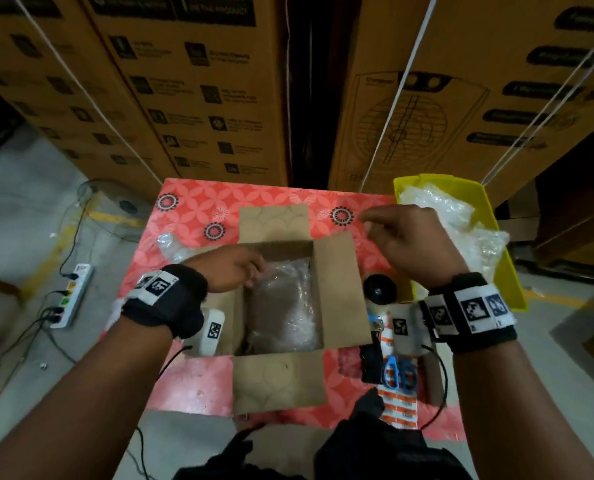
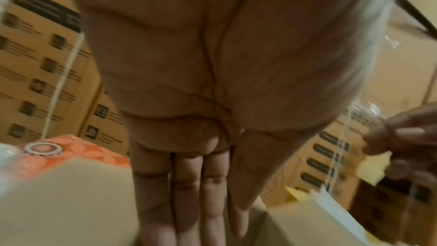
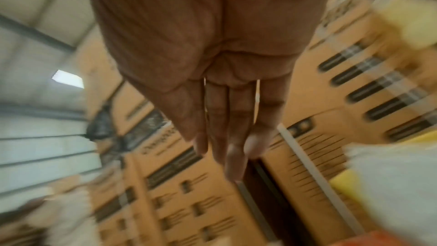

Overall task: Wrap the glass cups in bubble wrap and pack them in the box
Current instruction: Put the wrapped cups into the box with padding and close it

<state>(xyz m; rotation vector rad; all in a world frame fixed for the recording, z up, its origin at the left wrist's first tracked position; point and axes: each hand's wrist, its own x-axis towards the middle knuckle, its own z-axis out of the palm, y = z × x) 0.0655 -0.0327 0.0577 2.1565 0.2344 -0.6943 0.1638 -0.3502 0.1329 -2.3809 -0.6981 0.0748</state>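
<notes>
Both grips loose, empty, left hand (image 1: 231, 268) fingers at box (image 1: 337, 289) rim over bubble wrap (image 1: 283, 306), right hand (image 1: 408, 242) raised above tabletop (image 1: 198, 206).

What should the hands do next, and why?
Probably the right hand, empty and open, reaches on to the yellow bin for a bubble wrap sheet. One wrapped bundle already lies in the box, and a bare glass cup waits at its left.

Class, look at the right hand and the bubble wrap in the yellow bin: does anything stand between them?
Nothing visible does. The right hand hovers empty, just left of the yellow bin, with only bare tablecloth below and the bubble wrap lying uncovered.
</notes>
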